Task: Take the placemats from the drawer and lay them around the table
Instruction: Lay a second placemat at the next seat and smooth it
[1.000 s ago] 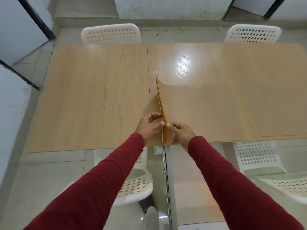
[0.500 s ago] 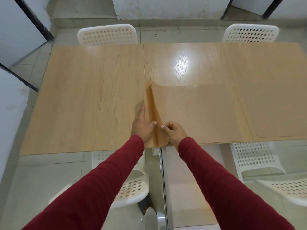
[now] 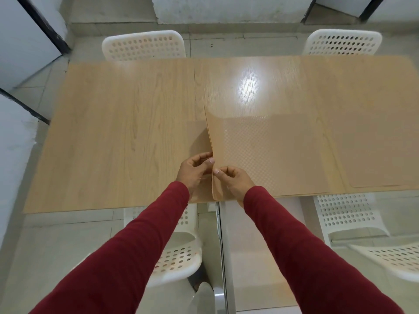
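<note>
Both hands meet at lower centre of frame, near the front edge of the wooden bench (image 3: 127, 137). Left hand (image 3: 194, 172) and right hand (image 3: 233, 181) each have a pinching grip on the left edge of the top placemat (image 3: 267, 155), thumbs & fingertips clenched on the sheet, peeling that edge up so it stands curled while the rest lies flat on the stack. Stack sits centre-right, its near edge along the bench front. Another placemat (image 3: 376, 155) lies flat at right of frame, just beside it. White perforated chairs: two at top (image 3: 142, 45), others at bottom under the bench. Red sleeves (image 3: 127, 252) run up from bottom
</note>
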